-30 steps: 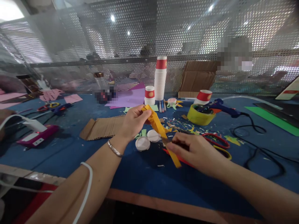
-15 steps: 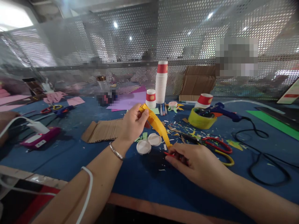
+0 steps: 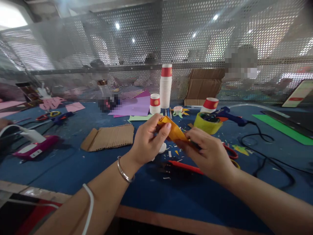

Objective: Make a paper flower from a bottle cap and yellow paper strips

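Note:
A yellow-orange paper strip is stretched between my two hands above the table, its surface bent. My left hand pinches its upper end between thumb and fingers. On the other end, the fingers of my right hand are closed; their tips are partly hidden. Below the right hand runs a slim red stick-like tool, perhaps a pen; whether it lies on the table or touches the hand I cannot tell. A small white round disc shows behind my left hand, mostly covered.
Behind stand a tall stack of paper cups and a single cup. To the right are yellow tape, a blue glue gun with its cable, and scissors. Cardboard and a purple power strip lie left.
My right hand has risen towards the left, so the yellow strip's ends are closer together. More of the red tool shows. The view has shifted slightly.

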`<state>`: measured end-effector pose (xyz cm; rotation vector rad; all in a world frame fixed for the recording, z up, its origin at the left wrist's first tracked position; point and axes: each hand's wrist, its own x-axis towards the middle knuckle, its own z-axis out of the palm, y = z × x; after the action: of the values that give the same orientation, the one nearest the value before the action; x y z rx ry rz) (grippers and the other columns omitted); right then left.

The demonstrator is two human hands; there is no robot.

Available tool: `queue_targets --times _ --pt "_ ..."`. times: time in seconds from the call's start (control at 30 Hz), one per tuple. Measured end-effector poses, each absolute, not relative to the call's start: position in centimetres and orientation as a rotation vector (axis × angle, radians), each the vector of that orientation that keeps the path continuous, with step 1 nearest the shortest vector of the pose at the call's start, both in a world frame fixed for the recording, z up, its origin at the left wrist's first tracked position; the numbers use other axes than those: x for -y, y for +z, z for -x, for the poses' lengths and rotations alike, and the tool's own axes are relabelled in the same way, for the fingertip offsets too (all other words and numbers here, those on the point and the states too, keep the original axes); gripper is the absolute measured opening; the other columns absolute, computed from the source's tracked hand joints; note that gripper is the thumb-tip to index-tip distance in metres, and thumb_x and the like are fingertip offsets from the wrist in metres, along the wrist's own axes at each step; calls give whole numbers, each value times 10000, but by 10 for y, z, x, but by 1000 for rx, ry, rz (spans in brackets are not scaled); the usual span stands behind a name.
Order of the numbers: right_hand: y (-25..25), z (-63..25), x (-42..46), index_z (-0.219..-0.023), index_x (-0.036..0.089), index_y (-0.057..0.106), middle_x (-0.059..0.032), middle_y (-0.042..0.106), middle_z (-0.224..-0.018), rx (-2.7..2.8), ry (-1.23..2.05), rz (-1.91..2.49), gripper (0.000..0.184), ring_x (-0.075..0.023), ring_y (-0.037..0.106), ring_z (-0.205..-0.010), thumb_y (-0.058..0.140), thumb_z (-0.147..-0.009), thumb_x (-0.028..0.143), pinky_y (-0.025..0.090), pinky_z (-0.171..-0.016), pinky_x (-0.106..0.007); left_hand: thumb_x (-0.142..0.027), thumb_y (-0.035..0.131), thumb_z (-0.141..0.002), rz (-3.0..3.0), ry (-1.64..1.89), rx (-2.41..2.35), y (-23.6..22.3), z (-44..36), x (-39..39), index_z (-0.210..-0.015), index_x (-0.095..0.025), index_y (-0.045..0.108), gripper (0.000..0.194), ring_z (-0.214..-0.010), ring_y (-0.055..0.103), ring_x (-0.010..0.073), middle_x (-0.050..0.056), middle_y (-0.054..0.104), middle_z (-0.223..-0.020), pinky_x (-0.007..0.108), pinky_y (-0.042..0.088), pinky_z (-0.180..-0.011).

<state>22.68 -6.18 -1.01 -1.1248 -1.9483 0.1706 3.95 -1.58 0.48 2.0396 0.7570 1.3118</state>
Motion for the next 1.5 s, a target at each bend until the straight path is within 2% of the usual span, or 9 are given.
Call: queue_targets --times 0.2,0.6,0.77,0.9,0.97,1.03,1.13,1.27,1.5 --pt "-5 -234 61 -594 243 448 -18 482 -572 1855 442 1286 498 -172 475 -565 478 -992 541 366 -560 -323 -343 609 -925 -1517 1320 -738 8 -40 3 -860 -219 579 143 -528 601 96 -41 621 -590 214 526 -542" --pt "-18 -258 39 -703 230 656 -50 686 -653 1900 336 1442 355 -214 624 -616 505 -975 401 425 -579 -331 -183 666 -899 -1478 1177 -1247 -8 -8 -40 -893 -172 617 50 -473 642 105 12 715 -626 219 520 -511" --pt "-14 -256 43 -649 217 608 -36 705 -677 1869 369 1475 420 -167 612 -563 477 -999 410 441 -600 -309 -211 714 -878 -1478 1238 -1372 -9 0 -44 -1249 -202 504 425 -408 618 129 -11 714 -649 233 480 -431" --pt "-16 -254 45 -680 221 612 -34 689 -655 1890 362 1466 417 -170 597 -564 459 -1009 426 412 -588 -306 -246 658 -917 -1489 1184 -1312 -5 -9 -31 -949 -191 635 67 -381 589 95 -32 645 -539 192 459 -413" --pt "-18 -252 45 -680 223 594 -33 676 -648 1923 301 1470 413 -175 590 -572 447 -1009 425 389 -584 -305 -277 637 -923 -1482 1033 -1247 -3 -21 -19 -746 -160 666 214 -385 608 115 19 655 -516 209 479 -404" --pt "-19 -250 46 -670 224 556 -30 643 -629 1964 217 1486 415 -176 573 -567 431 -1010 427 361 -575 -305 -306 607 -943 -1388 871 -1092 -1 -33 -8 -766 -149 717 261 -450 664 129 53 713 -582 213 525 -443" --pt "-19 -246 49 -670 225 493 -24 604 -623 2019 131 1497 413 -163 541 -544 408 -1020 427 332 -556 -301 -135 643 -879 -1138 887 -816 2 -43 3 -866 -151 751 110 -662 750 129 71 792 -789 184 589 -591" --pt "-22 -243 51 -710 222 510 -26 616 -641 2054 54 1486 381 -158 537 -540 391 -1036 380 351 -541 -296 23 620 -818 -927 960 -664 5 -44 4 -948 -144 775 262 -821 764 127 71 800 -954 174 612 -741" --pt "-28 -236 56 -1130 126 700 -112 788 -949 2139 -223 1201 294 -215 740 -770 438 -1039 224 526 -664 -316 -85 731 -830 -703 1108 -666 9 -47 5 -779 -126 713 68 -635 655 71 7 695 -705 161 564 -644"
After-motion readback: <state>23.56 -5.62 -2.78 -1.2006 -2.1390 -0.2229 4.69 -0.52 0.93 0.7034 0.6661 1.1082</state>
